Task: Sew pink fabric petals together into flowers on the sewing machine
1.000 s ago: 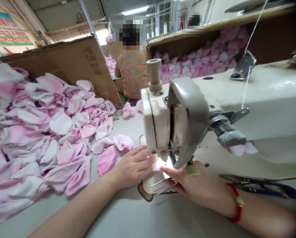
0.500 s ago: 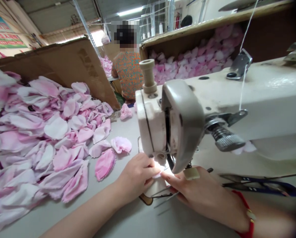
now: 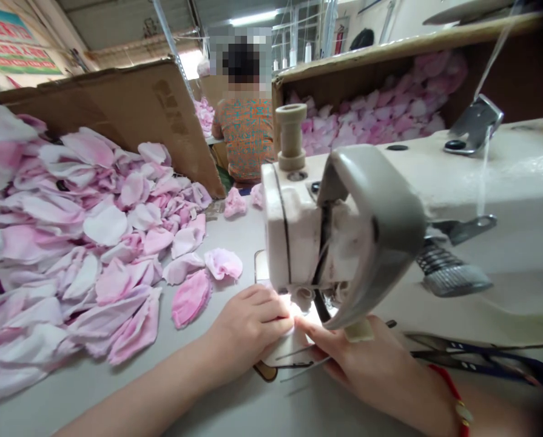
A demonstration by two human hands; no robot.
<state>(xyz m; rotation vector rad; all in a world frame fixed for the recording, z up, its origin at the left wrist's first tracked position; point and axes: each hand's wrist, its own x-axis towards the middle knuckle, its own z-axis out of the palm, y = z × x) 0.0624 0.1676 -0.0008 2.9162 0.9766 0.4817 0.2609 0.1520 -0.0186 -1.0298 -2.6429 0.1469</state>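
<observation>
A white sewing machine [image 3: 275, 237] stands in front of me, its needle area brightly lit and partly hidden by the grey guard. My left hand [image 3: 253, 328] is closed at the left of the presser foot, thumb and fingers pressed on a small pale pink fabric piece [image 3: 290, 331]. Most of that piece is hidden under fingers and machine head. From the other side my right hand [image 3: 366, 358] reaches below the guard, its index fingertip touching the fabric near the left thumb and its other fingers curled under. A pale patch is on the right hand, and a red bracelet circles the wrist.
Pink and white fabric petals [image 3: 105, 224] are heaped at the left against a cardboard sheet [image 3: 116, 121]. Thread snips [image 3: 485, 359] lie right of my right hand. Behind the machine, a cardboard box [image 3: 389, 57] holds more petals. A person [image 3: 246, 139] sits farther back.
The view has shifted slightly, so the machine appears larger and farther right. Both hands stay at the needle area, with the fabric still under the fingers.
</observation>
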